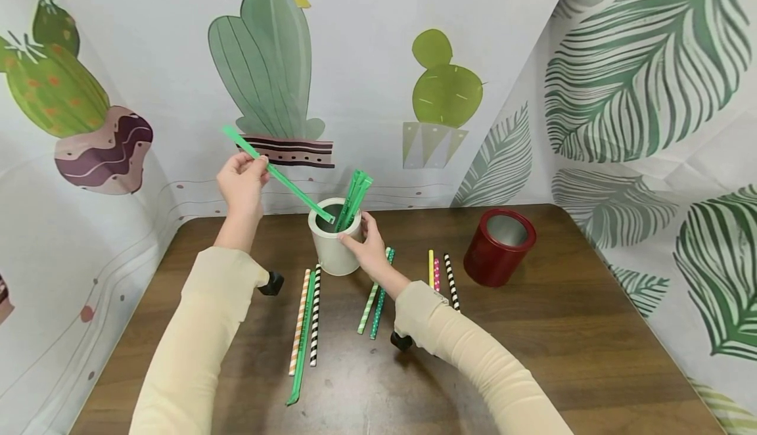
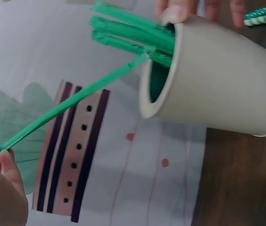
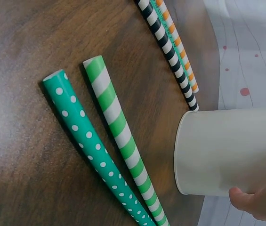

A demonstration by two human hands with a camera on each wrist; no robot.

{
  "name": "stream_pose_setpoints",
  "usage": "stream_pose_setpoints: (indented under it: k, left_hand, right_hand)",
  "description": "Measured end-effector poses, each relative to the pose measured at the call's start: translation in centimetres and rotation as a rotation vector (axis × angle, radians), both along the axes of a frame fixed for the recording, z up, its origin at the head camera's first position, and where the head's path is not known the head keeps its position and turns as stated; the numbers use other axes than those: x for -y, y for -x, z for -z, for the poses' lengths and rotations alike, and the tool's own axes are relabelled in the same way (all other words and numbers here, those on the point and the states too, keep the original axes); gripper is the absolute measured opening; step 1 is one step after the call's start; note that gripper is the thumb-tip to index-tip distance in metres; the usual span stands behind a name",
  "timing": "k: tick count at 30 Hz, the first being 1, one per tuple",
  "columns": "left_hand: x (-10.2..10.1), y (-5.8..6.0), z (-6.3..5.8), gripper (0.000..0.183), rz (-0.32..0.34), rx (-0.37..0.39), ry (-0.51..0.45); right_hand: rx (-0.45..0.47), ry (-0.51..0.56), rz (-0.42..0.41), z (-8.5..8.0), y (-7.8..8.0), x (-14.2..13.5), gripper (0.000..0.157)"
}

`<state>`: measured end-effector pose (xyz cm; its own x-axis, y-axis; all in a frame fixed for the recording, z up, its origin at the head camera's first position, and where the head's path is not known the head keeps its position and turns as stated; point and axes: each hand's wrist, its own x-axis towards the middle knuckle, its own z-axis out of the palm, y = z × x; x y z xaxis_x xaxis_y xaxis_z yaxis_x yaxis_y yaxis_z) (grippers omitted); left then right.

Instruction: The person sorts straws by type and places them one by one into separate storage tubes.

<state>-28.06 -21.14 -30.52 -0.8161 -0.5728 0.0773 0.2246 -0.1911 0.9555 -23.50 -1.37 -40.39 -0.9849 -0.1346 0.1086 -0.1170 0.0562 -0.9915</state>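
Green, the straw point(image 1: 290, 186) slants down rightward from the pinching left hand point(image 1: 244, 180), left of the head view's centre, its lower end at the mouth of the cup point(image 1: 336, 251) the right hand point(image 1: 369, 248) grips mid-frame.

Narrow gap beside straws point(image 1: 355, 200) in can point(image 1: 332, 254)

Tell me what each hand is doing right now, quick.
Left hand: closed, pinching a green straw.
Right hand: closed, holding the white container by its side and rim.
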Motion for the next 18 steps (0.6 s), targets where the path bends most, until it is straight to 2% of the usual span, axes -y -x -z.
stream_pose_setpoints:
  k: [5,11,18]
  left_hand:
    - [-1.1,0.6,1.6,0.012,-0.006,0.073,0.131]
    - [-2.2,0.7,3.4,0.016,0.026,0.166,0.274]
    - [-3.0,0.9,4.8,0.020,0.089,0.185,0.399]
  right_hand:
    - [0.004,-0.013,0.001,0.0,0.0,0.0,0.063]
    - [0.005,-0.010,-0.002,0.1,0.0,0.0,0.064]
    - [0.014,-0.012,0.005,0.1,0.1,0.0,0.065]
